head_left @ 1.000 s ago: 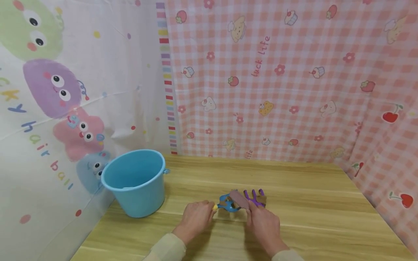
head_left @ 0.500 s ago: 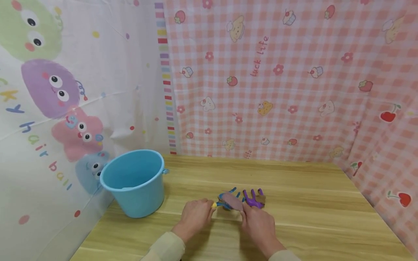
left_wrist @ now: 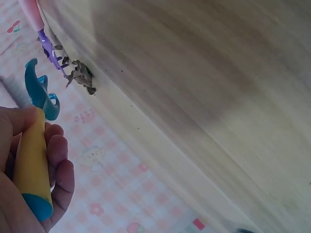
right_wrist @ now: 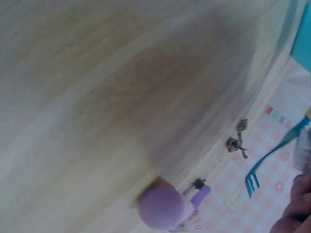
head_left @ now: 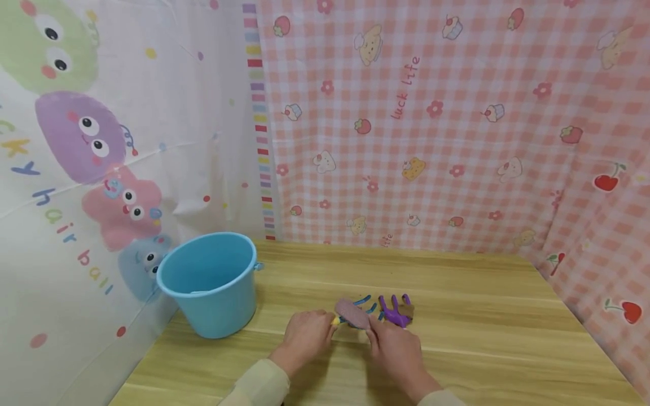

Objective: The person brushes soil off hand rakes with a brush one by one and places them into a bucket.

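Note:
My left hand (head_left: 307,335) grips the yellow handle (left_wrist: 33,167) of a small hand rake, whose blue tines (left_wrist: 39,90) point away from the fist. In the head view the tines are partly covered by a brush (head_left: 351,313) with a dull pink back. My right hand (head_left: 398,349) holds that brush, and pale blurred bristles (right_wrist: 302,150) show beside the rake in the right wrist view. A second rake, purple (head_left: 394,316), lies on the table just beyond my right hand. Its pink handle (right_wrist: 163,208) is hidden from the head camera.
Dry brown, leaf-like bits (left_wrist: 81,77) lie by the purple rake, with more bits (right_wrist: 233,144) scattered nearby. A light blue bucket (head_left: 210,310) stands at the left of the wooden table (head_left: 482,361). Patterned cloths (head_left: 447,141) hang behind and at both sides.
My right hand has drawn the brush leftward across the blue rake, toward its yellow handle. My left hand stays nearly in place while the rake's tines have turned. The purple rake has not moved.

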`<act>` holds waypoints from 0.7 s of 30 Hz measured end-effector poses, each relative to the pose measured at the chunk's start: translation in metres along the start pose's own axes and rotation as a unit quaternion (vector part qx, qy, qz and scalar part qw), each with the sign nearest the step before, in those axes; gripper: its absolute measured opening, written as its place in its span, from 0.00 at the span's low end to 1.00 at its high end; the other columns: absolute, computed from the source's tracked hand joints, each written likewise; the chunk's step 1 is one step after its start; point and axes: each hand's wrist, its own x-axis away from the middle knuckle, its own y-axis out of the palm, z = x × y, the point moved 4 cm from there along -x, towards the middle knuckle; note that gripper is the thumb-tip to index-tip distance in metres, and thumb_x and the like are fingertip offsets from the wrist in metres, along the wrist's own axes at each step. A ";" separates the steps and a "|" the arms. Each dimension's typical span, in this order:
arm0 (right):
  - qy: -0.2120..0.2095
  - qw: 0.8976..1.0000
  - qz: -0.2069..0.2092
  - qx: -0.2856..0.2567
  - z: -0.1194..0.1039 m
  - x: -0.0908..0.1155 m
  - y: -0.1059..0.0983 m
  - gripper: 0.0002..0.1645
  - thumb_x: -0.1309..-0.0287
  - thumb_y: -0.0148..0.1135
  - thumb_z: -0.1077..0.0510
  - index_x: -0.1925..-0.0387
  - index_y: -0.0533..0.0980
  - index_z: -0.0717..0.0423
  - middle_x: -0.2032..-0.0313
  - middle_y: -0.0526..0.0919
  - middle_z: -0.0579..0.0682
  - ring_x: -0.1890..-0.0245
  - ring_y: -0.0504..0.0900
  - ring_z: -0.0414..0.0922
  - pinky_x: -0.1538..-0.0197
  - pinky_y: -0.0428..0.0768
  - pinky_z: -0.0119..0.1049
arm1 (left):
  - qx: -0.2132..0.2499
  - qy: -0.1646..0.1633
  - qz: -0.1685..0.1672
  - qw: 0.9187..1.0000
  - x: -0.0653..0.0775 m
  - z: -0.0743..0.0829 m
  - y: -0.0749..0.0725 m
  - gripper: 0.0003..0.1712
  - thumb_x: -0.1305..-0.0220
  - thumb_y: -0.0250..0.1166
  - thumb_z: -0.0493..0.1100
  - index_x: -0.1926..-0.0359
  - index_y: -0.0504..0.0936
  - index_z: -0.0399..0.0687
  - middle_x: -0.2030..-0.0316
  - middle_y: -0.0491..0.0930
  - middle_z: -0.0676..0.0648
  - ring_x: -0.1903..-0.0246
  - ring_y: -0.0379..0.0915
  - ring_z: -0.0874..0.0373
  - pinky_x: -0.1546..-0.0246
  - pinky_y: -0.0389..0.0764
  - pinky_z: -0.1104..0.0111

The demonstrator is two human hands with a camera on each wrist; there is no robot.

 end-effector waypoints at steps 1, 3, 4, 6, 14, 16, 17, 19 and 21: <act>0.004 1.000 -0.006 0.002 0.000 0.001 0.002 0.17 0.41 0.67 0.56 0.50 0.83 0.53 0.73 0.83 0.48 0.81 0.78 0.46 0.81 0.73 0.40 | 0.000 0.002 0.003 1.000 0.000 0.000 0.000 0.13 0.38 0.67 0.49 0.76 0.76 0.53 0.82 0.69 0.57 0.85 0.64 0.64 0.85 0.65 0.69; 0.016 1.000 -0.011 0.011 0.002 0.002 0.004 0.16 0.41 0.67 0.55 0.50 0.83 0.51 0.74 0.82 0.48 0.81 0.78 0.46 0.81 0.73 0.41 | 0.001 0.001 0.006 1.000 -0.001 0.001 -0.001 0.12 0.37 0.67 0.49 0.75 0.78 0.53 0.82 0.69 0.57 0.85 0.64 0.64 0.85 0.65 0.70; 0.023 1.000 -0.010 0.015 0.002 0.002 0.005 0.17 0.41 0.67 0.55 0.50 0.83 0.51 0.75 0.82 0.48 0.81 0.77 0.46 0.81 0.73 0.41 | 0.003 0.000 0.006 1.000 -0.002 0.001 -0.001 0.12 0.37 0.67 0.49 0.75 0.78 0.52 0.82 0.69 0.57 0.85 0.63 0.64 0.85 0.64 0.70; 0.034 0.999 -0.008 0.020 0.005 0.003 0.007 0.17 0.40 0.67 0.55 0.49 0.83 0.51 0.76 0.81 0.48 0.82 0.77 0.47 0.82 0.72 0.42 | 0.007 -0.003 0.008 1.000 -0.002 0.002 -0.002 0.12 0.37 0.67 0.49 0.75 0.79 0.52 0.82 0.69 0.57 0.86 0.62 0.65 0.86 0.64 0.71; 0.056 0.998 -0.019 0.029 0.016 0.004 0.008 0.16 0.41 0.67 0.55 0.51 0.83 0.54 0.78 0.79 0.49 0.83 0.76 0.47 0.82 0.70 0.41 | 0.006 -0.005 0.007 1.000 -0.001 0.002 -0.005 0.11 0.38 0.68 0.49 0.75 0.79 0.53 0.82 0.70 0.57 0.85 0.66 0.64 0.84 0.66 0.70; 0.045 0.998 -0.014 0.042 0.018 0.003 0.007 0.16 0.42 0.68 0.56 0.51 0.83 0.55 0.79 0.77 0.49 0.85 0.74 0.46 0.84 0.69 0.40 | 0.003 -0.003 0.009 1.000 0.000 0.001 -0.004 0.12 0.38 0.68 0.49 0.75 0.79 0.53 0.82 0.71 0.58 0.85 0.66 0.64 0.85 0.67 0.70; 0.042 0.998 -0.010 0.050 0.019 0.002 0.006 0.16 0.42 0.68 0.56 0.52 0.82 0.55 0.79 0.78 0.50 0.84 0.75 0.47 0.84 0.69 0.40 | 0.004 -0.003 0.010 1.000 0.000 0.001 -0.004 0.12 0.38 0.68 0.49 0.76 0.78 0.53 0.82 0.71 0.58 0.85 0.66 0.64 0.85 0.67 0.70; 0.041 0.997 -0.005 0.061 0.021 0.002 0.004 0.16 0.42 0.68 0.56 0.53 0.82 0.56 0.78 0.79 0.51 0.83 0.77 0.49 0.84 0.70 0.41 | 0.004 -0.004 0.008 1.000 0.001 0.001 -0.003 0.12 0.38 0.68 0.49 0.76 0.78 0.53 0.82 0.70 0.58 0.85 0.65 0.64 0.84 0.66 0.70; 0.049 0.997 -0.002 0.065 0.023 0.001 0.002 0.15 0.42 0.68 0.57 0.53 0.81 0.56 0.75 0.81 0.52 0.81 0.79 0.51 0.84 0.71 0.42 | 0.004 -0.006 0.006 1.000 0.001 0.001 -0.002 0.12 0.38 0.68 0.48 0.76 0.78 0.53 0.82 0.70 0.57 0.85 0.65 0.64 0.84 0.66 0.69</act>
